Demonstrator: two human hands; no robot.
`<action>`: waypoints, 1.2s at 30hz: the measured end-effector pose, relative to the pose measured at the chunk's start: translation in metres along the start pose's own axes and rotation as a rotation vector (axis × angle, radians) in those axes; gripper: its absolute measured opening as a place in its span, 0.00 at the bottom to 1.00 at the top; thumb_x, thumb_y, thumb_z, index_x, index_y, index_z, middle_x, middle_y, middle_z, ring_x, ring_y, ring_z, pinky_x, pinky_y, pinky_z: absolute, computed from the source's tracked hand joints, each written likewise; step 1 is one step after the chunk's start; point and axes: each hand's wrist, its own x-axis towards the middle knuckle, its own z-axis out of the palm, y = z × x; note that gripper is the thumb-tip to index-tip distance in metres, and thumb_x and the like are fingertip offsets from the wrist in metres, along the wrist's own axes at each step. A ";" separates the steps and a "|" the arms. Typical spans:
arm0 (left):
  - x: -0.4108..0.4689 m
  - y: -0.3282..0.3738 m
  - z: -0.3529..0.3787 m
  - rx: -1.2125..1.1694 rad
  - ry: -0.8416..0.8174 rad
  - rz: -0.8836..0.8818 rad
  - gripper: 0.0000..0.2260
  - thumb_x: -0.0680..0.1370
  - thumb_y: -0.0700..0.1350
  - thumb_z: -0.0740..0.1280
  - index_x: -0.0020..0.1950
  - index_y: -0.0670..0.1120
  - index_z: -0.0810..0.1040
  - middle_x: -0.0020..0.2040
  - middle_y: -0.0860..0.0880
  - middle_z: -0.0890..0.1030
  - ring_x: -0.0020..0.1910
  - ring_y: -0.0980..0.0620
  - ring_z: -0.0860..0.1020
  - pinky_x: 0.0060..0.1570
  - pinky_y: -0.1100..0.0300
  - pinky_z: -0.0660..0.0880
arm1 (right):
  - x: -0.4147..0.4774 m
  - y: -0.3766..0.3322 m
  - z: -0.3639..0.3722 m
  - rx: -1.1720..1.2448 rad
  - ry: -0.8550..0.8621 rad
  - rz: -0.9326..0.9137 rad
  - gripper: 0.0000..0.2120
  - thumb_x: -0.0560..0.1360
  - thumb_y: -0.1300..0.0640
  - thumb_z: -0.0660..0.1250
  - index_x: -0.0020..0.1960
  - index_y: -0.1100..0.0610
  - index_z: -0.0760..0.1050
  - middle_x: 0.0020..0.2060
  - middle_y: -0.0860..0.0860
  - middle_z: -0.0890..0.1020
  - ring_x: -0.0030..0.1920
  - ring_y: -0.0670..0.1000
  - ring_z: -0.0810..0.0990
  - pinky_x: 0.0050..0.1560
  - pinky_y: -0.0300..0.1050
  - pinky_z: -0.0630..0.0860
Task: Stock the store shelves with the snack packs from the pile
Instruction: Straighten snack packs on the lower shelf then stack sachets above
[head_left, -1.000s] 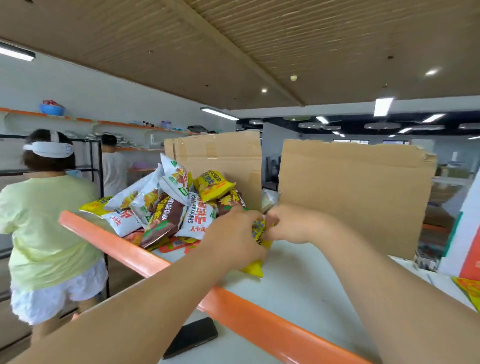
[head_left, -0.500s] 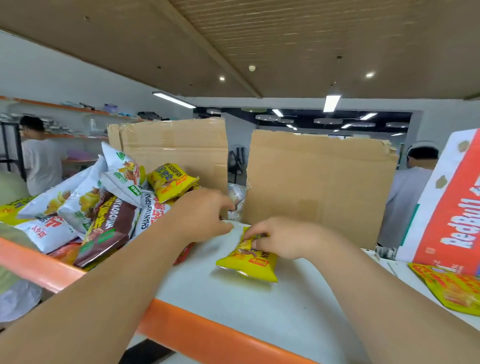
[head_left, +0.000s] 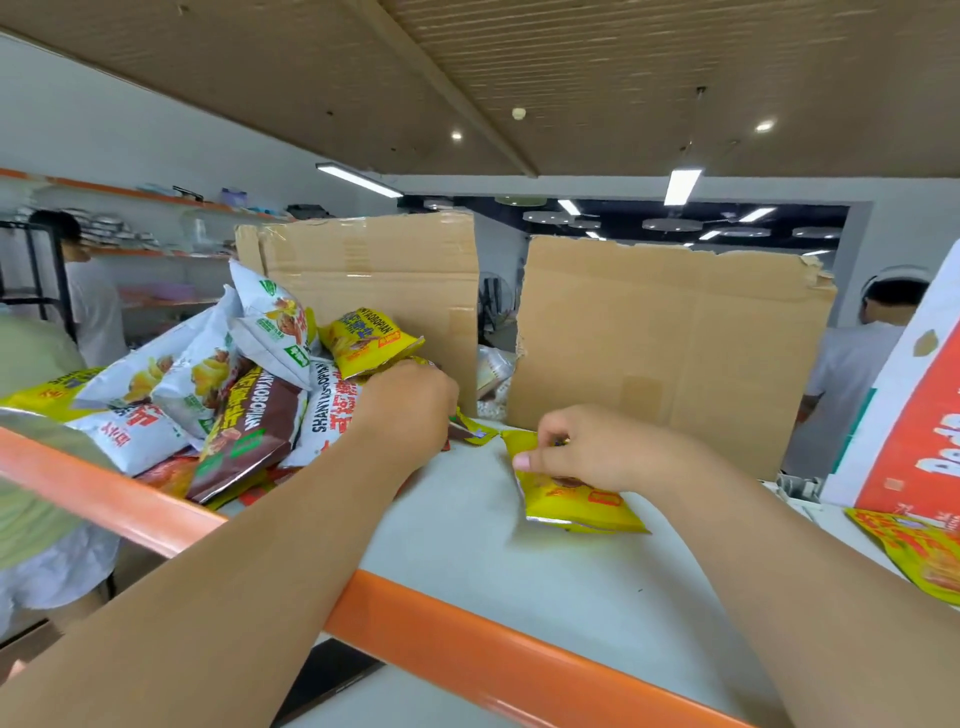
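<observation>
Right of the pile (head_left: 249, 395), the right hand (head_left: 587, 452) pinches a yellow snack pack (head_left: 576, 506) on the shelf (head_left: 467, 530); likely light, slippery foil, best held by its seam. Left hand (head_left: 405, 410) sits in the pile, grip hidden

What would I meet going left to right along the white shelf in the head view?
A pile of snack packs → left hand → right hand, pinching a yellow pack → red-and-white carton.

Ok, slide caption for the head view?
Right hand holds yellow snack pack on shelf; left hand reaches into the pile.
</observation>
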 end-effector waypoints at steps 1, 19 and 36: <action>-0.001 0.002 0.000 -0.047 -0.003 0.049 0.06 0.74 0.43 0.70 0.48 0.51 0.84 0.48 0.50 0.83 0.52 0.46 0.79 0.47 0.55 0.76 | 0.000 0.000 0.000 -0.023 0.014 0.016 0.17 0.73 0.39 0.73 0.46 0.52 0.77 0.36 0.48 0.78 0.33 0.48 0.73 0.35 0.43 0.68; -0.010 0.011 -0.006 -0.513 -0.399 0.099 0.28 0.76 0.35 0.62 0.65 0.65 0.77 0.66 0.56 0.76 0.65 0.53 0.73 0.64 0.56 0.72 | 0.007 0.019 0.000 -0.181 -0.052 0.185 0.40 0.69 0.45 0.74 0.77 0.44 0.62 0.66 0.47 0.77 0.62 0.53 0.77 0.62 0.50 0.76; -0.015 0.020 -0.017 -0.461 -0.737 0.136 0.37 0.72 0.74 0.64 0.78 0.66 0.61 0.80 0.57 0.60 0.78 0.52 0.61 0.74 0.56 0.59 | -0.006 0.016 -0.019 -0.516 -0.394 0.298 0.47 0.74 0.55 0.66 0.80 0.37 0.40 0.77 0.55 0.65 0.59 0.57 0.74 0.49 0.44 0.70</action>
